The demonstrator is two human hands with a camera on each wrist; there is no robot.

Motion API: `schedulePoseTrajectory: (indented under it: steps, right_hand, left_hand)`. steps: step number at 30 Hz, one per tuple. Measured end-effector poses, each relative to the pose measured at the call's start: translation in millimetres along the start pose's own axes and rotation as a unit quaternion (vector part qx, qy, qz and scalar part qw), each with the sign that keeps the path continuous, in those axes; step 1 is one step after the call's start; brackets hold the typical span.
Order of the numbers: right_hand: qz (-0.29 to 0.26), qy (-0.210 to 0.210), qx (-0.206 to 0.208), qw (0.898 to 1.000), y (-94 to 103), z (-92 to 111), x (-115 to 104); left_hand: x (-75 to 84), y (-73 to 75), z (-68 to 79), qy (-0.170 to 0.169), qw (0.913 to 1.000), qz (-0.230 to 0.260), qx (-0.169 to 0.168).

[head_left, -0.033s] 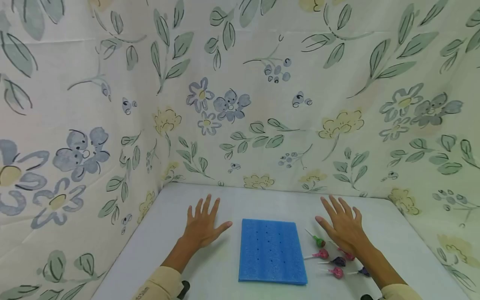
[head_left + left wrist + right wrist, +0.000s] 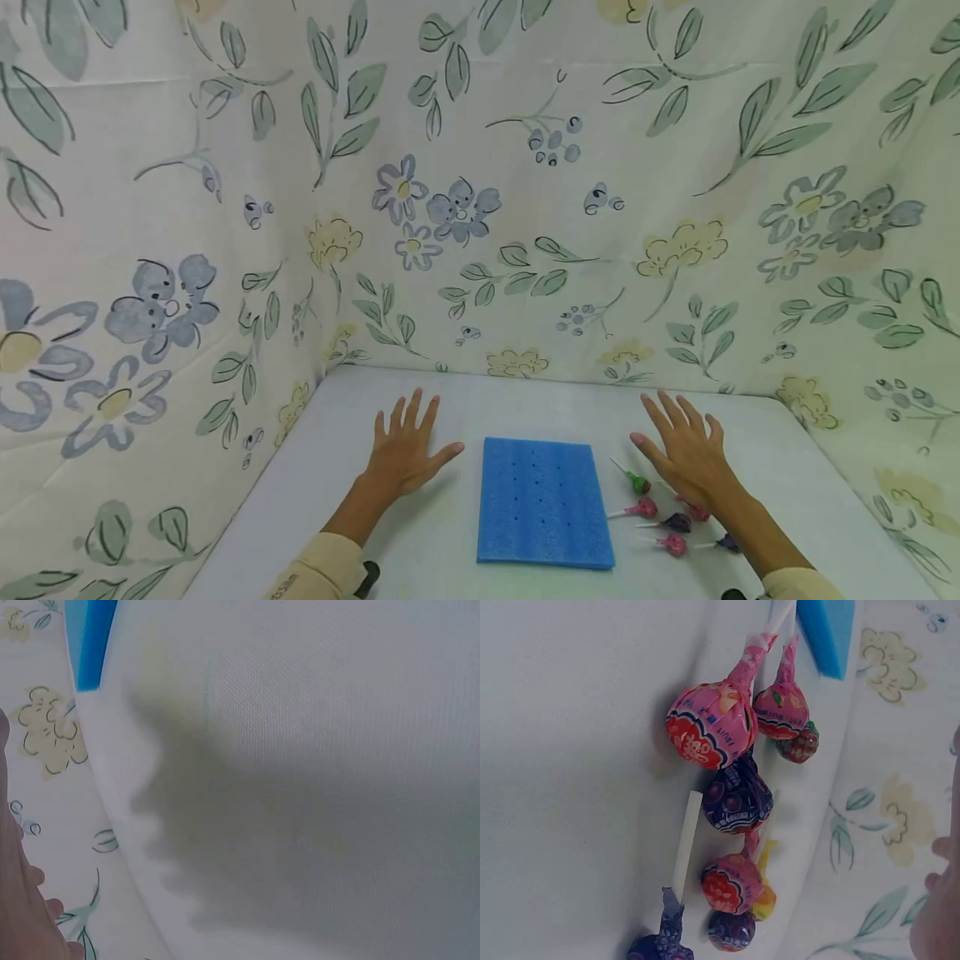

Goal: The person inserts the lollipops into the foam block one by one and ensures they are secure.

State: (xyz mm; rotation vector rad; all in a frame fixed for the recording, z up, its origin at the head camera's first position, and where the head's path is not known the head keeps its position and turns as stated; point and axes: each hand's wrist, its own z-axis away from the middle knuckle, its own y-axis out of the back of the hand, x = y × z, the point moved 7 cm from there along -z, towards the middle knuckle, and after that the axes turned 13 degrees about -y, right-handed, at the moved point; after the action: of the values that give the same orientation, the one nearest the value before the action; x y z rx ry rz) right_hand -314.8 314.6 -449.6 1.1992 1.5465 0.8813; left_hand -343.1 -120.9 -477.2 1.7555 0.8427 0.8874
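A blue foam block (image 2: 551,542) with small dark holes in its top lies flat on the white table. To its left, my left hand (image 2: 401,458) is held over the table with fingers spread, casting a shadow in the left wrist view. My right hand (image 2: 690,458), also spread and holding nothing, is over the far side of some wrapped lollipops. Among these are a green lollipop (image 2: 639,485), a pink lollipop (image 2: 677,545) and a purple lollipop (image 2: 678,523). The right wrist view also shows a yellow lollipop (image 2: 763,904), partly hidden behind a pink one.
Floral cloth (image 2: 525,317) hangs behind the white table (image 2: 487,404) and along both sides. Several lollipops lie loosely grouped right of the foam, their white sticks mostly pointing left. My right forearm partly covers the group in the head view.
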Motion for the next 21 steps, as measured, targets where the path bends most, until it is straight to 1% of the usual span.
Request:
schedulePoseTrajectory:
  steps: [5, 8, 10, 12, 15, 18, 21]
  right_hand:
    - [-0.007, -0.003, 0.004, 1.000, -0.4, 0.8, 1.7]
    - [-0.017, -0.004, 0.002, 1.000, -0.2, 2.3, 2.7]
    - [-0.027, -0.008, -0.004, 1.000, -0.6, 4.2, 3.9]
    - [-0.038, -0.013, -0.009, 0.999, -1.3, 6.7, 6.3]
    - [-0.057, -0.026, -0.016, 0.998, -1.9, 11.2, 11.8]
    - [-0.094, -0.037, -0.029, 0.994, -0.9, 17.1, 17.8]
    - [-0.131, -0.054, -0.056, 0.988, -0.2, 24.7, 23.2]
  left_hand:
    - [-0.1, 0.4, -0.6, -0.003, 1.0000, 0.003, 0.003]
    - [4.0, 2.8, -0.1, -0.005, 0.9998, 0.017, 0.005]
    - [8.4, 2.9, 0.6, -0.008, 0.9996, 0.025, -0.002]
    - [15.5, 2.6, 1.8, -0.022, 0.9990, 0.039, -0.006]
    - [28.9, -0.6, 4.8, -0.052, 0.9965, 0.060, -0.026]
    - [44.4, -4.0, 9.8, -0.084, 0.9913, 0.090, -0.045]
    - [58.7, -9.3, 16.3, -0.107, 0.9855, 0.109, -0.074]
